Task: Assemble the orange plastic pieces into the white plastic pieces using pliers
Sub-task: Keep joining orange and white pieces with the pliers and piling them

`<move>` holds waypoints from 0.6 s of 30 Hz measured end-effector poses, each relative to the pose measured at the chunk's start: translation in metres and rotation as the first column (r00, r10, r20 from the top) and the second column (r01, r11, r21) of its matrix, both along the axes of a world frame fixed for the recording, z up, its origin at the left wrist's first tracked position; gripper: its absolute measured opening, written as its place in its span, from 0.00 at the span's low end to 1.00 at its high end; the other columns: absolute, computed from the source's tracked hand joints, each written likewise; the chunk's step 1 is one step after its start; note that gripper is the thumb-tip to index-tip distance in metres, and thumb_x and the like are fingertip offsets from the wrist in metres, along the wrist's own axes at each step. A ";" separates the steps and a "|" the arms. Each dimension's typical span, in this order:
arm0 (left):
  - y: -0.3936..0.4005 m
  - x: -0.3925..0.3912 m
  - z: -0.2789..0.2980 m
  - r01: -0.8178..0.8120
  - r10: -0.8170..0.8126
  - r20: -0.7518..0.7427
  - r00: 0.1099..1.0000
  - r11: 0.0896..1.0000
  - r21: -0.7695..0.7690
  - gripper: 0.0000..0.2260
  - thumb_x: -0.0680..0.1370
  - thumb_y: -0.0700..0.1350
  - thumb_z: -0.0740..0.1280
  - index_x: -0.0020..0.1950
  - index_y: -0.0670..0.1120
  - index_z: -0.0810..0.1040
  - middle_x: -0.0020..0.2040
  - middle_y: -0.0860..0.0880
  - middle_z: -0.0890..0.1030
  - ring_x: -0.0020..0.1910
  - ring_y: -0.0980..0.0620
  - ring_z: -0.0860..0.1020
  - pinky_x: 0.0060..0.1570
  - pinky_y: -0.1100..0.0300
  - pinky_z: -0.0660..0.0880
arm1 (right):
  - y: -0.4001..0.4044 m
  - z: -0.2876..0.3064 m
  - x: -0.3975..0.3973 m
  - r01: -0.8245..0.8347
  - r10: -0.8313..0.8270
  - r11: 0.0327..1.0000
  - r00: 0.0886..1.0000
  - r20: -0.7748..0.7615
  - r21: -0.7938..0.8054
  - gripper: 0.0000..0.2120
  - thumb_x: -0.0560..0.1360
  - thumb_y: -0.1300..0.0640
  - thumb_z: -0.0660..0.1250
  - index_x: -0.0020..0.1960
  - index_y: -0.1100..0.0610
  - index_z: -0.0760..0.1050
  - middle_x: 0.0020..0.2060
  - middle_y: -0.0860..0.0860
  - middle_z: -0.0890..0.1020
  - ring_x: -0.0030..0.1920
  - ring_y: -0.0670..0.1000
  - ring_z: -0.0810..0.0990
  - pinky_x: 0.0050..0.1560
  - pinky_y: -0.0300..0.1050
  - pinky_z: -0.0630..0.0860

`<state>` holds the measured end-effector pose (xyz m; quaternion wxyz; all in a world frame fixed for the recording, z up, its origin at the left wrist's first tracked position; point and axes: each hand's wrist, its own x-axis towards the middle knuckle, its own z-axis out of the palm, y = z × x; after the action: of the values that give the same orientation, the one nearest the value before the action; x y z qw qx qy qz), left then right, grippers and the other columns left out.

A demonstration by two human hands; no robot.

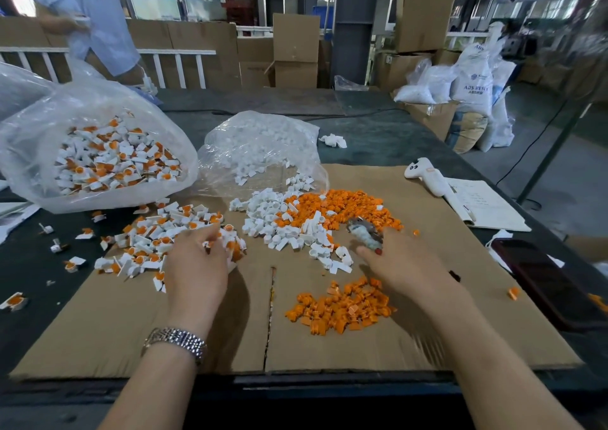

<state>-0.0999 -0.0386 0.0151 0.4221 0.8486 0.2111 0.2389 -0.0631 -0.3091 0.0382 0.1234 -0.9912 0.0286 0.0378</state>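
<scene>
- far left of frame: a few stray assembled pieces (13, 301) lie on the dark table (39, 265), off the cardboard.
- upper left: big clear bag (98, 153) lying open toward the camera, full of white pieces w/ orange inserts already in.
- lower left to centre: watch (176, 341) on the left wrist. left hand (197, 265) sits at the right edge of the assembled pile (158, 242), fingers curled down into it; fingertips seem to pinch sth small, too blurred to tell what.
- whole bottom half: flat cardboard sheet (131, 331) under the hands and most piles, w/ a slit down its middle.
- upper centre: 2nd clear bag (260, 147) holding plain white pieces, spilling into a loose white pile (279, 222) on the cardboard.
- centre right: orange pile (345, 209) touching and mixed w/ the white pile at its left edge. smaller orange pile (342, 308) lower down, between the two forearms.
- right of centre: right hand (404, 262) grips the pliers (365, 234) by wrapped handles; metal head points up-left, just at the lower edge of the big orange pile. blurred, so can't tell if the plier tips hold anything.
- right: white handheld device (424, 173) on an open notebook (483, 206); lower right, dark phone (539, 275) at the cardboard's edge, one orange piece (513, 293) beside it.
</scene>
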 end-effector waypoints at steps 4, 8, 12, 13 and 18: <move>-0.021 0.009 0.001 0.223 -0.228 0.012 0.974 0.960 0.170 0.11 0.82 0.44 0.68 0.63 0.54 0.82 0.64 0.51 0.79 0.43 0.65 0.76 0.47 0.63 0.72 | 0.003 -0.023 0.008 0.040 -0.031 0.986 0.998 0.059 -0.164 0.31 0.79 0.33 0.56 0.67 0.57 0.70 0.67 0.59 0.71 0.69 0.61 0.68 0.65 0.59 0.68; -0.058 0.022 -0.007 0.470 -0.456 -0.113 0.883 0.853 0.226 0.07 0.80 0.48 0.71 0.57 0.56 0.82 0.54 0.59 0.81 0.49 0.64 0.78 0.52 0.64 0.78 | 0.008 -0.034 0.010 0.050 -0.019 0.969 0.992 0.127 -0.241 0.32 0.79 0.31 0.52 0.66 0.57 0.71 0.64 0.58 0.69 0.66 0.59 0.67 0.62 0.57 0.69; -0.074 0.039 -0.016 0.477 -0.433 -0.200 0.879 0.810 0.341 0.10 0.80 0.52 0.72 0.60 0.55 0.81 0.57 0.56 0.81 0.53 0.58 0.78 0.52 0.61 0.78 | 0.010 -0.034 0.012 0.049 -0.029 0.975 0.995 0.096 -0.216 0.33 0.80 0.32 0.48 0.67 0.57 0.71 0.66 0.57 0.68 0.68 0.59 0.65 0.61 0.59 0.67; -0.077 0.042 -0.018 0.477 -0.429 -0.209 0.879 0.802 0.360 0.09 0.79 0.53 0.72 0.59 0.55 0.80 0.58 0.56 0.81 0.52 0.58 0.77 0.51 0.62 0.76 | 0.009 -0.033 0.013 0.045 -0.030 0.982 0.996 0.086 -0.183 0.32 0.81 0.33 0.47 0.68 0.56 0.71 0.67 0.57 0.68 0.68 0.59 0.64 0.63 0.59 0.66; -0.077 0.041 -0.026 0.456 -0.423 -0.171 0.890 0.813 0.363 0.09 0.80 0.52 0.71 0.60 0.55 0.80 0.56 0.57 0.83 0.51 0.58 0.78 0.47 0.63 0.74 | 0.010 -0.019 0.008 -0.049 0.073 0.993 0.970 0.230 -0.107 0.19 0.82 0.40 0.58 0.66 0.51 0.69 0.62 0.51 0.71 0.64 0.54 0.67 0.59 0.54 0.65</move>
<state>-0.0585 -0.1156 -0.0105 0.2776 0.9505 -0.0260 0.1372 -0.0555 -0.2993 0.0190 0.0748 -0.9941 -0.0149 -0.0768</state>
